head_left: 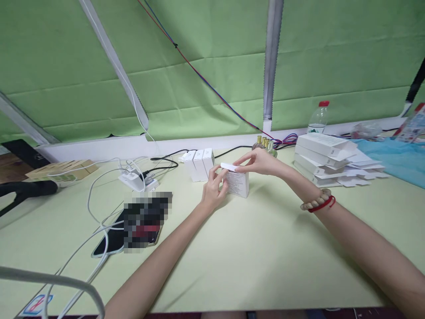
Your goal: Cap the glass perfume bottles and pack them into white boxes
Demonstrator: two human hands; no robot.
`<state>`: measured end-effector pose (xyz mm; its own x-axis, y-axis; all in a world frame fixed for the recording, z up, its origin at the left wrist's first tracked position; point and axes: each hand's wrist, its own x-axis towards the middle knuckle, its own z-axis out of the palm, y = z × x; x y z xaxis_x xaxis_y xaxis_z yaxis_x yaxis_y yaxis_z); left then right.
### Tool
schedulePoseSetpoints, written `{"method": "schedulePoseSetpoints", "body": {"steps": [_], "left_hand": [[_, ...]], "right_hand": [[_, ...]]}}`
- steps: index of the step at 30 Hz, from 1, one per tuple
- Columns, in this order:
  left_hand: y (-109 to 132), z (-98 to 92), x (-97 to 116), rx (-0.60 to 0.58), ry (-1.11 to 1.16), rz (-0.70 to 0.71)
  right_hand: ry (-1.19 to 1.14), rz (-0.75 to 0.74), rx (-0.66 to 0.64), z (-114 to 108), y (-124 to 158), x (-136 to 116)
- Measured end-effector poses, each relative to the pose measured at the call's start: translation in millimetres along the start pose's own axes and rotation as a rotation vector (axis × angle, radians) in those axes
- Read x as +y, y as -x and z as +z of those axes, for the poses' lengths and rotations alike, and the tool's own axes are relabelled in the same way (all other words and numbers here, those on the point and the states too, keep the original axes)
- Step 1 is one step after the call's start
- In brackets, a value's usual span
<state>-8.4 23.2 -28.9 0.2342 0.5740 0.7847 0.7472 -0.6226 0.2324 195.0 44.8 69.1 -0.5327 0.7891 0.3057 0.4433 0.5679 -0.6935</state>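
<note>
A small white carton point(239, 185) with fine grey print on its front stands upright on the table in front of me. My left hand point(215, 188) is closed at its left side, with fingertips at the top edge. My right hand point(260, 162) pinches the white top flap point(229, 167), which is tilted at the carton's top. The inside of the carton is hidden from this angle. Behind my left hand, several similar white cartons point(199, 165) stand side by side. Past my right hand are several small bottles with gold-coloured tops point(264, 142), partly hidden by it.
Flattened white cartons point(323, 155) are stacked at the right, before a red-capped clear bottle point(318, 119) and blue cloth point(395, 161). Leftward lie a power strip point(134, 179), a dark phone-like device point(114, 237), looping white cables point(89, 199) and yellowish boxes point(66, 169). Green curtain point(206, 71) hangs behind.
</note>
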Motion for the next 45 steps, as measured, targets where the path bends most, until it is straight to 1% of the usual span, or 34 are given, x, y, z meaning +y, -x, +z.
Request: {"method": "schedulePoseSetpoints", "body": {"steps": [5, 11, 17, 21, 26, 29, 34, 45], "left_hand": [[0.2, 0.6, 0.1, -0.015, 0.001, -0.020], [-0.1, 0.6, 0.9, -0.024, -0.004, -0.015], [0.3, -0.5, 2.6, -0.083, -0.027, 0.003], [0.3, 0.3, 2.6, -0.081, -0.010, 0.018], [1.4, 2.0, 0.4, -0.072, -0.005, 0.041], [2.2, 1.6, 0.0, -0.077, 0.008, 0.033], [2.1, -0.1, 1.4, -0.129, 0.038, -0.042], [2.5, 1.7, 0.4, -0.108, 0.021, -0.031]], "right_hand": [[-0.027, -0.010, 0.009, 0.1, -3.5, 8.7], [-0.010, 0.000, 0.018, -0.7, -1.9, 5.7], [-0.097, 0.013, -0.054, 0.6, -2.5, 7.8], [-0.108, 0.031, -0.110, -0.1, -3.7, 11.0], [-0.099, 0.019, -0.158, -1.7, -3.4, 10.3], [-0.087, 0.027, -0.164, -2.1, -2.5, 7.6], [-0.083, 0.049, -0.148, -3.8, -1.3, 6.8], [-0.084, 0.048, -0.190, -5.9, -1.3, 8.6]]}}
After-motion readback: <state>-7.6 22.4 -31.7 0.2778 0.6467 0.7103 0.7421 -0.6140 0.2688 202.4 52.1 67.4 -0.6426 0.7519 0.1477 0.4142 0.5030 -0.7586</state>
